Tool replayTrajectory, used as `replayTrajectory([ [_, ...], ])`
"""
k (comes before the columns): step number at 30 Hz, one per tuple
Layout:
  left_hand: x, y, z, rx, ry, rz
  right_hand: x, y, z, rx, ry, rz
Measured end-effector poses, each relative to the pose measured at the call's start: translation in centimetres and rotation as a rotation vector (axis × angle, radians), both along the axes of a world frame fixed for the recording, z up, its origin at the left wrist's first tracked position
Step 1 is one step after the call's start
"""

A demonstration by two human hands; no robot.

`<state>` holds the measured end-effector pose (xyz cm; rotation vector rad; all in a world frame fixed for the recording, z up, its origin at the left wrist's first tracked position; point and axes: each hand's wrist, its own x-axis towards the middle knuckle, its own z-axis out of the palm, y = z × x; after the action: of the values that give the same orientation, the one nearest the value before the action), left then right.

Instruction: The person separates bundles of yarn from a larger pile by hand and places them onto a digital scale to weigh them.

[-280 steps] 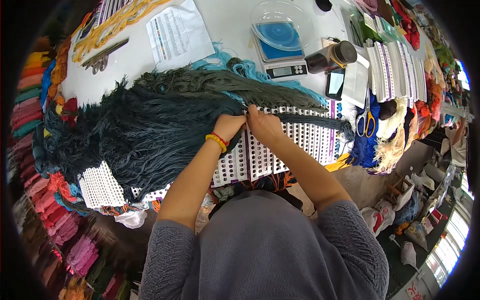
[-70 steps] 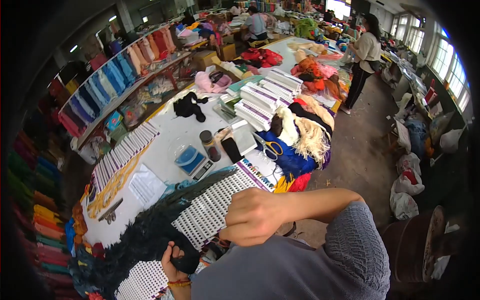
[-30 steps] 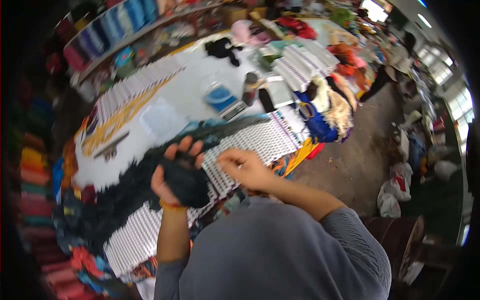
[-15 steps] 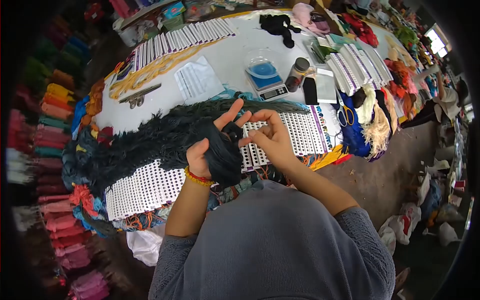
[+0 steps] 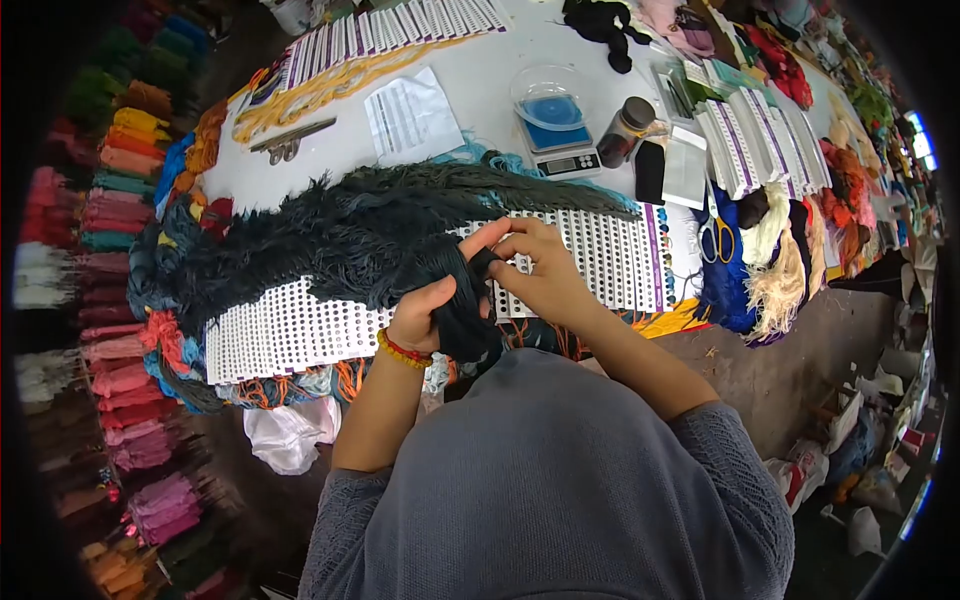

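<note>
A skein of very dark thread (image 5: 462,300) loops over my left hand (image 5: 428,305), which grips it; a beaded bracelet circles that wrist. My right hand (image 5: 540,272) pinches the skein's dark strands at its right side, close to the left hand's fingertips. Just behind, a long heap of dark thread hanks (image 5: 290,235) stretches across the table. White cards with rows of holes (image 5: 290,325) lie beneath the heap at the left, and more punched cards (image 5: 600,260) lie to the right of my hands. Some of the left fingers are hidden by the thread.
A digital scale (image 5: 560,150) with a clear dish, a dark-lidded jar (image 5: 628,130) and a paper sheet (image 5: 412,112) stand beyond the heap. Scissors (image 5: 716,235) lie at the right by blue and cream yarn. Stacked cards (image 5: 760,140) sit behind. Coloured hanks (image 5: 120,290) line the left.
The view has shifted, so the table appears higher and slightly further right. My left fingers have bent in, and my right hand has closed on the dark strands nearer the left hand.
</note>
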<state>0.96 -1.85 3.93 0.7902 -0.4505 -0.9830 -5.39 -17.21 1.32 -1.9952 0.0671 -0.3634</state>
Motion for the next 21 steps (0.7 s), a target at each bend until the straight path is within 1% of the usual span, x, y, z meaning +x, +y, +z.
replayTrajectory([
  [1,0.0,-0.1,0.2,0.006,0.037,0.034,0.2,-0.2,-0.2,0.05,0.03,0.016],
  [2,0.0,-0.1,0.2,0.013,0.073,0.066,0.4,-0.3,-0.7,0.011,-0.021,0.007],
  [3,0.2,0.0,0.1,0.015,0.076,0.071,0.6,-0.3,-0.4,0.013,-0.018,0.011],
  [5,0.6,0.2,0.0,0.01,0.061,0.029,0.8,-0.3,0.7,0.237,0.206,0.044],
  [6,1.0,0.3,-0.2,0.006,0.061,0.028,0.9,-0.3,0.4,0.203,0.144,0.038],
  [7,1.3,0.4,-0.7,0.006,0.049,0.012,1.0,-0.2,0.5,0.199,0.145,0.039],
  [9,1.4,0.5,-1.3,0.004,0.043,-0.002,0.7,0.1,0.7,0.065,0.098,0.047],
  [10,1.4,0.4,-1.5,-0.038,0.08,0.009,0.6,0.3,0.5,-0.071,-0.007,0.026],
  [11,1.4,0.3,-1.6,-0.078,0.119,0.017,0.7,0.3,0.5,-0.073,-0.005,0.023],
  [13,1.3,-0.1,-1.8,-0.09,0.163,0.019,0.9,0.2,0.5,-0.301,-0.073,0.004],
  [17,1.5,-0.7,-2.2,-0.145,0.243,-0.026,0.9,-0.2,-0.4,-0.36,-0.131,-0.031],
  [19,1.7,-0.8,-2.5,-0.138,0.242,-0.037,0.7,-0.4,-0.5,-0.211,-0.025,-0.035],
  [20,1.8,-0.9,-2.6,-0.128,0.24,-0.041,0.7,-0.5,-0.2,-0.213,-0.024,-0.037],
  [21,1.8,-1.0,-2.6,-0.13,0.241,-0.043,0.7,-0.7,0.6,0.062,0.189,-0.017],
])
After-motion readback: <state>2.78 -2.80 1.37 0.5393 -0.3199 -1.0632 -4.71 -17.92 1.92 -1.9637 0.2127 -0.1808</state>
